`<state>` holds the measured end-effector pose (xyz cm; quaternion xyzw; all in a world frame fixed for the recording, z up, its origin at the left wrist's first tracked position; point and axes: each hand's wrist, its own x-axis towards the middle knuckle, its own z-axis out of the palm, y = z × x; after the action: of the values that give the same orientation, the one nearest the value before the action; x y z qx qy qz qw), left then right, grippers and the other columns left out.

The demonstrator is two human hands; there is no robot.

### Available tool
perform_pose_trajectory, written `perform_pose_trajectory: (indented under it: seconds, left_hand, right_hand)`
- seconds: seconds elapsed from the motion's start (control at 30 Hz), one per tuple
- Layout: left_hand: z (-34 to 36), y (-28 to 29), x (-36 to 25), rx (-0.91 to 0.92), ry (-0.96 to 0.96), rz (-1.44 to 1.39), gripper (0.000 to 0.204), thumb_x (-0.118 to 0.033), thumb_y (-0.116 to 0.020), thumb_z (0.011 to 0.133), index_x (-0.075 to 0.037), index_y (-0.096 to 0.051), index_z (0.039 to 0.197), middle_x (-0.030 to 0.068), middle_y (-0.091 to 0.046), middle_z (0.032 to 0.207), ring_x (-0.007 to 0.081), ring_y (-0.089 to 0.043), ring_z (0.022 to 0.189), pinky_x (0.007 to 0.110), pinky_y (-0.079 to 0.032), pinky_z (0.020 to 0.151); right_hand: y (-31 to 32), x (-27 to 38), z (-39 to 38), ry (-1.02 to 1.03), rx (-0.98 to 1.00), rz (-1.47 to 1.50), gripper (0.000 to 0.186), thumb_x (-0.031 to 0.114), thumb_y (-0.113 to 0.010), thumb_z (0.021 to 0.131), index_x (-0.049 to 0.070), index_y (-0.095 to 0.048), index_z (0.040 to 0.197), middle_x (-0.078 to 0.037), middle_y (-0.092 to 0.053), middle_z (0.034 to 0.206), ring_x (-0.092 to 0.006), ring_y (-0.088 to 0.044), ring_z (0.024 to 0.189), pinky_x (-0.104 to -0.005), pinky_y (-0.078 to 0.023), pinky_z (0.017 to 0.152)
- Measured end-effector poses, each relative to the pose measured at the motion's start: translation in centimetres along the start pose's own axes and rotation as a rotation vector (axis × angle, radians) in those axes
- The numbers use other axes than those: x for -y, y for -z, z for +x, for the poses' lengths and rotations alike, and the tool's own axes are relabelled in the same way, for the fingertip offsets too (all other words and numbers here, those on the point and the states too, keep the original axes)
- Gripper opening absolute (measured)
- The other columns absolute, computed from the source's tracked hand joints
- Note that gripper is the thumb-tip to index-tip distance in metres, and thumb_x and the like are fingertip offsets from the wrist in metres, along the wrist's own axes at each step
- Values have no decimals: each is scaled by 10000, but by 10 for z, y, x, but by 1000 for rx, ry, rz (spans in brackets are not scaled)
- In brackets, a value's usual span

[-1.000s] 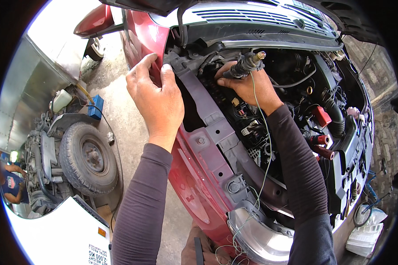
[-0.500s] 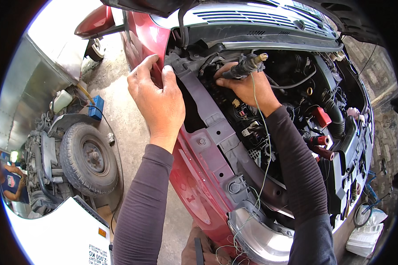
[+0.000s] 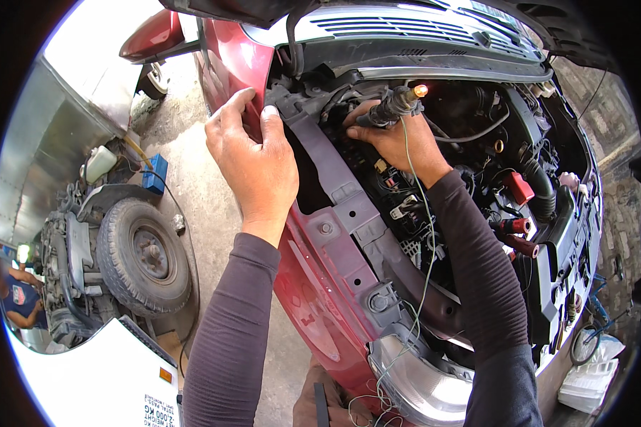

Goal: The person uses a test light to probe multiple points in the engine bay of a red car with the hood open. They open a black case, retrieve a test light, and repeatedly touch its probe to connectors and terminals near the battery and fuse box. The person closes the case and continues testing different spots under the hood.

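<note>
My right hand [image 3: 399,142] grips a test light [image 3: 395,107], a black-bodied probe with a small bulb [image 3: 420,91] glowing orange at its upper end. The probe's tip is hidden behind my fingers, down at the dark fuse box [image 3: 349,149]. A thin pale green wire [image 3: 427,235] runs from the tool over the engine bay to the headlight. On the edge of the red fender [image 3: 235,50] rests my left hand [image 3: 256,156], its fingers apart and holding nothing.
Relays and connectors [image 3: 402,206] sit beside my right forearm. A red terminal cover [image 3: 520,188] and a ribbed black hose [image 3: 541,188] lie farther right. The headlight [image 3: 420,377] is at the front corner. Leftward stand a wheel [image 3: 146,249], a blue box [image 3: 154,173] and another person [image 3: 23,295].
The bulb on the test light has lit up. My right hand has tilted the tool very slightly; my left hand has stayed in place. The person at far left has shifted.
</note>
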<state>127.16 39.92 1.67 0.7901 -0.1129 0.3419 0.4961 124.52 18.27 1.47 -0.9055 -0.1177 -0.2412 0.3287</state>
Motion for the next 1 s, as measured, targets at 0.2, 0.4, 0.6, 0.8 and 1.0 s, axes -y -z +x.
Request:
perform_pose_trajectory:
  seconds: [0.2, 0.4, 0.6, 0.8, 1.0]
  left_hand:
    - [0, 0, 0, -1, -1, -2, 314, -117, -698, 976, -23, -671, 1274, 156, -616, 1240, 322, -539, 1240, 436, -442, 1106]
    - [-1, -1, 0, -6, 1, -24, 307, -122, -695, 981, -21, -671, 1270, 150, -620, 1236, 317, -537, 1241, 435, -442, 1106]
    - [0, -1, 1, -7, -14, -15, 307, -121, -696, 979, -22, -671, 1269, 148, -620, 1235, 315, -538, 1229, 434, -445, 1101]
    - [0, -1, 1, -9, -2, -22, 313, -115, -698, 972, -24, -670, 1270, 152, -611, 1218, 315, -541, 1200, 433, -455, 1074]
    - [0, -1, 2, -11, -16, -22, 317, -111, -702, 967, -26, -672, 1271, 150, -605, 1214, 311, -542, 1184, 431, -458, 1055]
  right_hand:
    - [1, 1, 0, 7, -1, -63, 159, 149, -838, 852, 106, -826, 1005, -103, -796, 936, -313, -762, 873, -390, -590, 805]
    - [2, 4, 0, 5, 9, -72, 172, 148, -837, 853, 104, -822, 1019, -109, -790, 912, -319, -761, 877, -388, -590, 806]
    - [0, 2, 1, -42, -11, 4, 172, 163, -847, 856, 103, -829, 1016, -108, -806, 946, -309, -768, 897, -384, -592, 827]
    - [-3, 0, 3, -20, -14, -10, 183, 180, -854, 855, 122, -842, 1028, -98, -814, 953, -302, -771, 898, -391, -594, 836]
    - [-3, -1, 4, -11, -2, -41, 188, 179, -856, 846, 130, -846, 1027, -98, -813, 961, -304, -771, 901, -394, -594, 834]
